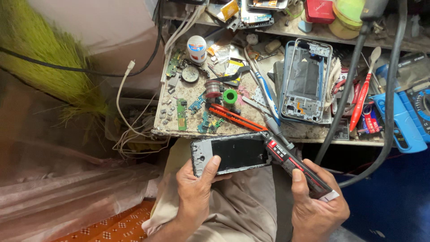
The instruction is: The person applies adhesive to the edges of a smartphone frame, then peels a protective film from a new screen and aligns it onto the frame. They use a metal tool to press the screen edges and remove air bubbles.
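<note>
Two hands are working over the person's lap, just below the edge of a cluttered workbench (179,130). On the left, the left hand (195,192) is gripping a phone frame (230,153) by its near long edge, thumb pressing on the front face beside the dark central panel and fingers curling underneath. That frame is looking thin, light and stiff, though probably easy to flex or crack, so the rim appears a safer place to hold than the dark middle. Moving right, the right hand (316,204) is closing around an adhesive tube (295,166), black with red bands, thumb lying along its top; the nozzle is meeting the frame's right end. Its body is likely soft and squeezable, so holding it near the tail seems sensible. Above on the bench, small green circuit boards (181,114), an orange-handled tool (235,117) and a second, blue-edged phone frame (307,80) are lying well apart from both hands.
</note>
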